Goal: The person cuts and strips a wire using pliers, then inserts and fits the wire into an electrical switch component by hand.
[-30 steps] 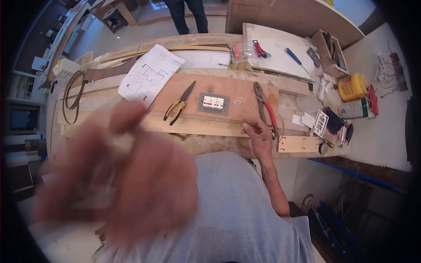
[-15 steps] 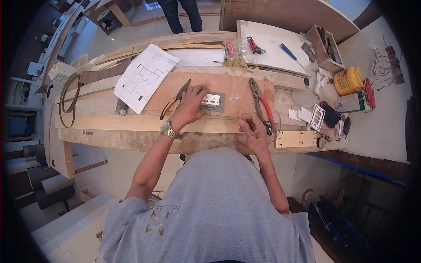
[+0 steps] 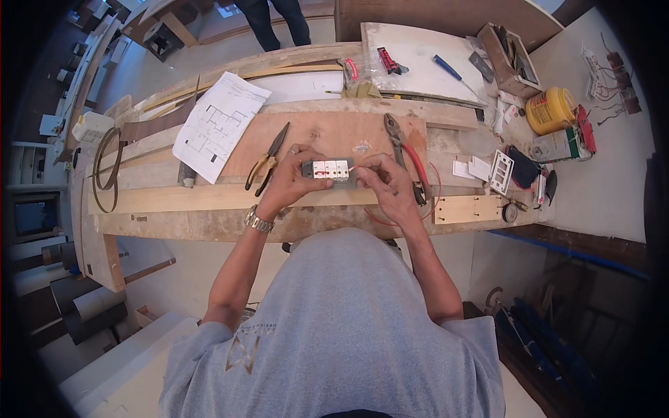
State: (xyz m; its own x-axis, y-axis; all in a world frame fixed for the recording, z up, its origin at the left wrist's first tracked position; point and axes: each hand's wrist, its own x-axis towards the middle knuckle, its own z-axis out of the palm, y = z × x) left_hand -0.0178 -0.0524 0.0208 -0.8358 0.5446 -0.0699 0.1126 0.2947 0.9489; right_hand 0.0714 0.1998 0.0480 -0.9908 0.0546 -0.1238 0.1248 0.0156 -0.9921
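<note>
My left hand point(image 3: 287, 184) grips the left side of a grey switch plate point(image 3: 330, 169) with white modules, its back showing small terminals and a bit of red wire. At its right edge, my right hand point(image 3: 389, 187) pinches the end of a thin red wire point(image 3: 440, 184) against the modules. The rest of that wire loops out to the right of the hand. Long-nose pliers point(image 3: 267, 164) with yellow and black handles lie left of the plate. On the right, combination pliers point(image 3: 414, 164) with red handles rest on a plywood board point(image 3: 327, 129).
A printed floor plan point(image 3: 214, 132) lies at left, near a coiled strip point(image 3: 104, 171). Several screws point(image 3: 362, 147) sit behind my hands. To the right are a white switch frame point(image 3: 501, 172), a yellow tub point(image 3: 550, 110) and a wooden tool box point(image 3: 512, 66). A person's legs point(image 3: 273, 22) show beyond the bench.
The switch plate has been lifted and tilted up in my left hand. My right hand has moved left and up, bringing the red wire's end to it.
</note>
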